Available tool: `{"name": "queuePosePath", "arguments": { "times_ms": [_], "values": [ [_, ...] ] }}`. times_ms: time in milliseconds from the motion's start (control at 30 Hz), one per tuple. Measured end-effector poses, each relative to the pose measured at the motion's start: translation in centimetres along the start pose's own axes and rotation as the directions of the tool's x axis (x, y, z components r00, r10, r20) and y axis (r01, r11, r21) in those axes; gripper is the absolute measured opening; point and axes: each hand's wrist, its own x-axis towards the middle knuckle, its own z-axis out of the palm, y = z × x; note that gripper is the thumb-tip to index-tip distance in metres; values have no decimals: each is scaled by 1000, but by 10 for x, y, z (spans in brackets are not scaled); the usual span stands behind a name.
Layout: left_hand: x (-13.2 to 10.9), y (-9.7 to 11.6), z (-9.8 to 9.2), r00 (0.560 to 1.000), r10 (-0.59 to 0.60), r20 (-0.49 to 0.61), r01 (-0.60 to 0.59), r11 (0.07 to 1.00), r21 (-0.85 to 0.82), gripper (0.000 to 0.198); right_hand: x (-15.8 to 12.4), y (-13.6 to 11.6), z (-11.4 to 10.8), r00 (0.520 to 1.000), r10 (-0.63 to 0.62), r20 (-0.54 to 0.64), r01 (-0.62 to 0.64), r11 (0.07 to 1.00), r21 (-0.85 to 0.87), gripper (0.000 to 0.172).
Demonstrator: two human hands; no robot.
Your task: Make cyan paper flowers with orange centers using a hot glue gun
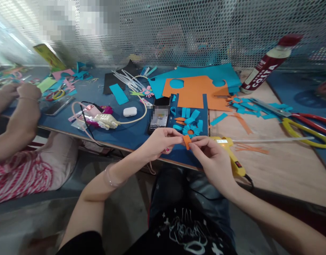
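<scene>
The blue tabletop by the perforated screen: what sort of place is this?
Probably a craft workshop or craft corner, though the pictures can't confirm which. The signs are an orange sheet with shapes cut out, a yellow glue gun and large scissors.

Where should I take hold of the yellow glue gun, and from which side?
Grip the yellow glue gun by its handle, probably best from the near right: the handle slants that way, with the cord at its end. Stay off the front, partly hidden behind the right hand, and clear of the translucent glue stick jutting from the rear.
</scene>
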Motion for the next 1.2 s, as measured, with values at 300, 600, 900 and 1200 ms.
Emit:
{"name": "queuePosePath", "arguments": {
  "times_ms": [300,600,900,1200],
  "values": [
    [-2,-2,2,1000,14,3,-14,1000,-1,12,-2,4,7,998,-28,-64,28,1000,-6,10],
    [-6,-7,-1,990,119,-69,-119,993,10,23,-11,-6,0,998,-25,-64,28,999,46,15],
    [-15,-43,22,888,415,-199,-440,892,-104,20,-33,-3,7,998,-57,-4,57,998,-4,14],
    [-11,-58,41,880,346,-326,-452,821,-348,30,-36,7,21,989,-63,-137,62,998,-13,8]
  ]
}}
